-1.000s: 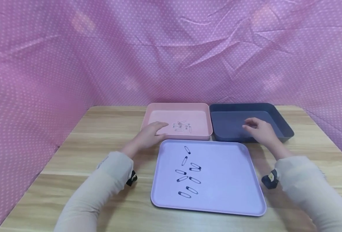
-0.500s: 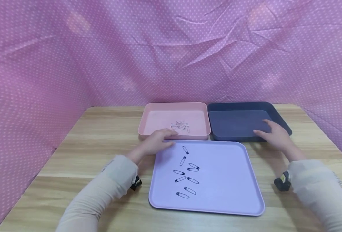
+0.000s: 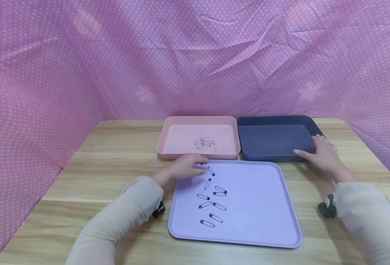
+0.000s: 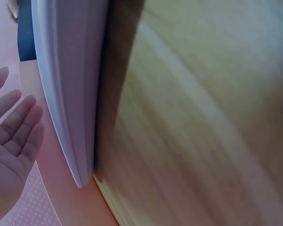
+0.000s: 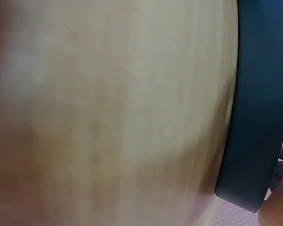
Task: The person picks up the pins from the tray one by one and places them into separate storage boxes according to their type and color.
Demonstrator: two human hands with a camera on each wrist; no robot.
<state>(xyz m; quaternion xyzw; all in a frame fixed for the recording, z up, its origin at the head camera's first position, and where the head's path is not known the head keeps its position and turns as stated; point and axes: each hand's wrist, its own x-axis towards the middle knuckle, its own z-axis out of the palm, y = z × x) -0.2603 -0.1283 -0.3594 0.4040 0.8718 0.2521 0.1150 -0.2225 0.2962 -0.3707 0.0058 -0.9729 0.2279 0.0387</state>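
Observation:
Several black safety pins lie on the left half of a lavender tray. My left hand hovers over that tray's far left corner, fingers relaxed, holding nothing, with its fingertips close to the topmost pin. The left wrist view shows its palm open beside the lavender tray's edge. My right hand rests with loose fingers on the near right corner of an empty dark blue tray. A pink tray holds a small heap of silver safety pins.
The trays sit on a wooden table, the pink and blue ones side by side behind the lavender one. Pink dotted cloth walls the table at the back and sides. The right wrist view shows blurred tabletop and the blue tray's wall.
My left hand drew back from the pink tray's near rim to the lavender tray's far left corner. My right hand slid right, out of the blue tray to its near right corner.

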